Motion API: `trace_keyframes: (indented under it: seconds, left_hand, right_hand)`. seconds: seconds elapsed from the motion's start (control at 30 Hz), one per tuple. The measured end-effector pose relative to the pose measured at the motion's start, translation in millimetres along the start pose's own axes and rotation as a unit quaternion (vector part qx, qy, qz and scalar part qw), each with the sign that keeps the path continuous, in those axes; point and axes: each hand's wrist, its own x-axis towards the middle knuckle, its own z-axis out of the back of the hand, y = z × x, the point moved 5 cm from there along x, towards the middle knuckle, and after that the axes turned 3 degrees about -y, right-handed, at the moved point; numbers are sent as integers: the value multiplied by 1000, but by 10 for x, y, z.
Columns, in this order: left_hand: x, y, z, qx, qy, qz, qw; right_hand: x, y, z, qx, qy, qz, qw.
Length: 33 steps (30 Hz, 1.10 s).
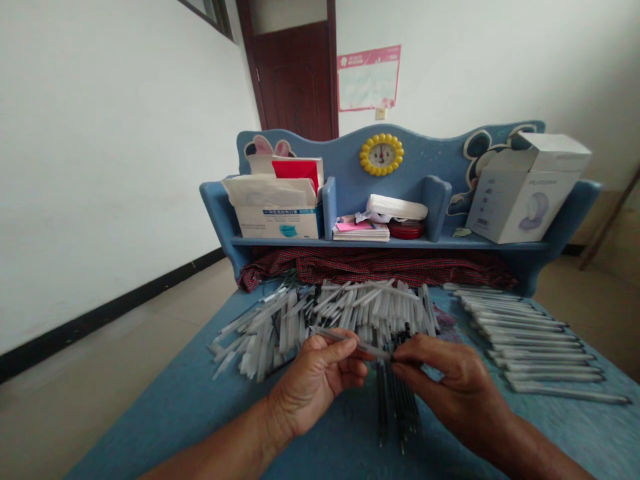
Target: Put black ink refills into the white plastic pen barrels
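A translucent pen barrel (373, 349) lies slantwise between my two hands over the near part of the table. My left hand (320, 373) is closed around its left part, thumb on top. At the barrel's right end, the thumb and forefinger of my right hand (445, 380) pinch a dark end, mostly hidden by the fingertips. Below and between the hands lies a bundle of dark pen refills (405, 407), their tips towards me. Behind the hands a large heap of translucent barrels (280, 327) spreads over the blue table (190, 413).
Several pens with dark ends (540, 333) lie in a row at the right. A blue shelf (425, 243) at the back carries a mask box (280, 223), a yellow-rimmed clock (381, 155) and a white carton (520, 200). Checked cloth (380, 265) lies beneath it.
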Motion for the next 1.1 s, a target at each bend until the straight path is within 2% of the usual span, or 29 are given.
trace_keyframes:
  seconds: [0.37, 0.63, 1.1]
  left_hand:
    - [-5, -7, 1, 13, -7, -2, 1000]
    - [-14, -4, -1, 21, -18, 7, 1000]
    - [-28, -4, -14, 10, 5, 4, 1000]
  right_hand:
    - [-24, 24, -23, -12, 6, 15, 1000]
    - [-16, 18, -34, -2, -4, 2, 1000]
    - [-44, -86, -71, 53, -28, -68, 996]
